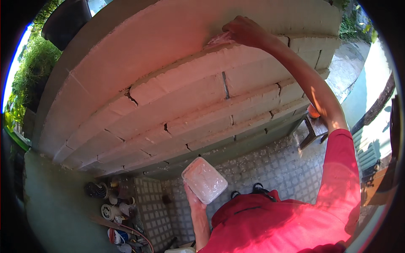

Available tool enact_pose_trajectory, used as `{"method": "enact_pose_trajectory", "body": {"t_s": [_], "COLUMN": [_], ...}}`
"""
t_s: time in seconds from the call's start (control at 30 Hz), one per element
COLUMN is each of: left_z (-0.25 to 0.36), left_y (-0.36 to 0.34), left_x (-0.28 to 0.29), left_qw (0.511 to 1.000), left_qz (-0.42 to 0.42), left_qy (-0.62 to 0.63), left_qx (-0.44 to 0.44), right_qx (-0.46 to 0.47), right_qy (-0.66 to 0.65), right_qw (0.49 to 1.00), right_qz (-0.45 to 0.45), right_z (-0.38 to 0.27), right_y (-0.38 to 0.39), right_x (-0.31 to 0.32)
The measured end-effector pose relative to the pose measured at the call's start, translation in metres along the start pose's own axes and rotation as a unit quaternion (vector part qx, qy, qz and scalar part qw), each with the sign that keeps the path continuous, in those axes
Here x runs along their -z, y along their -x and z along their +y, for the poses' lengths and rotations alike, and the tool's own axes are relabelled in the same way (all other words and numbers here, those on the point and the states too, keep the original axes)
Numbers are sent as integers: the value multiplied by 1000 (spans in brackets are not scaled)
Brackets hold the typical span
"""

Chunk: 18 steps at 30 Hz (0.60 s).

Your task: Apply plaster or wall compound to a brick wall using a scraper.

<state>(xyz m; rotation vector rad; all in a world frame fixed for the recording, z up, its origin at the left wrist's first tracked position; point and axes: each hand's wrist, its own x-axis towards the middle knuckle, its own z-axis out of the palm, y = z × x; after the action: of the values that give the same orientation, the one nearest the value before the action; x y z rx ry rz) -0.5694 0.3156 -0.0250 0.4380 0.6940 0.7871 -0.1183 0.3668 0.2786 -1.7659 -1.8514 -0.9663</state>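
My left hand [193,196], low in front of my body, is closed on the side and underside of a rounded rectangular plastic tub [205,180], which is whitish with pale smears. Up on the block wall [177,90], my right hand [245,32] is closed on a pale, pinkish, crumpled piece [220,39]; whether it is cloth or plastic I cannot tell. That piece touches the wall just above a protruding ledge. Rough courses with dark cracks and gaps run below it, while the surface above looks smoother.
A wooden stool [312,133] with an orange round thing [313,111] on it stands at the right. Several tubs and tins [110,212] crowd the lower left. Pale specks dot the tiled floor [270,162]. A black pot [66,23] sits atop the wall.
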Motion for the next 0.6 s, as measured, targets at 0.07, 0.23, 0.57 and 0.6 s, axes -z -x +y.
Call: {"method": "enact_pose_trajectory", "body": {"t_s": [0.07,0.23,0.57,0.6], "left_z": [-2,-4,-8,-8], "left_y": [-5,-4,-4,-3], "left_x": [-1,-9,-6,-8], "left_qw": [1000,1000,1000,1000], "left_qz": [-6,7,-16,-22], "left_qy": [-4,-9,-6,-1], "left_qx": [2,-2,2,3], "right_qx": [-41,-50,22,23], "right_qy": [15,38,-96,-97], "right_qw": [999,993,987,987], "right_qz": [23,101,126,125], "right_z": [-2,-11,-31,-32], "right_y": [-3,-9,26,27], "right_x": [-10,-10,12,11]}}
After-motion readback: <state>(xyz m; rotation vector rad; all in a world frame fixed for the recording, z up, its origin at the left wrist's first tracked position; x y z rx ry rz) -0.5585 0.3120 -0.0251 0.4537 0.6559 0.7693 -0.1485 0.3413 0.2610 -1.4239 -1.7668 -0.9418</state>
